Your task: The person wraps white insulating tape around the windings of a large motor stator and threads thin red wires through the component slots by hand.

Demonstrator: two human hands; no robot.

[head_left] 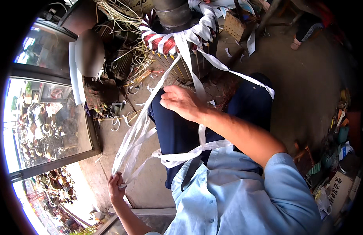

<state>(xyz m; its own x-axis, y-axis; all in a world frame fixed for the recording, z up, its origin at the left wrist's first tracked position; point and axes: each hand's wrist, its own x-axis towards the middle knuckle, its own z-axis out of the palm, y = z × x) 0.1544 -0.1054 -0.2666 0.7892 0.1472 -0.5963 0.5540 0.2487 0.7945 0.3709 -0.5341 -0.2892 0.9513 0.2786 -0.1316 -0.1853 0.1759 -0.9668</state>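
Observation:
White cloth tape (137,119) runs in several long strands from a ring of wire windings (166,44) at the top middle. The windings are dark red and wrapped in places with the same white tape. Low on the left, my left hand (115,182) is closed around the gathered strands and pulls them fairly straight. My right hand (180,102) is above my knees, its fingers stretched out to the left, apparently holding nothing. A tape strand passes behind it, and a loop of tape lies across my lap. Another strand trails over my right knee.
The windings sit on a dark slotted cylindrical core (181,68). Tangled pale wires (128,51) and a glass door (52,117) are to the left. A wooden block with holes (234,26) stands at the back. Another person's foot (295,44) shows at upper right, a carton (340,192) at lower right.

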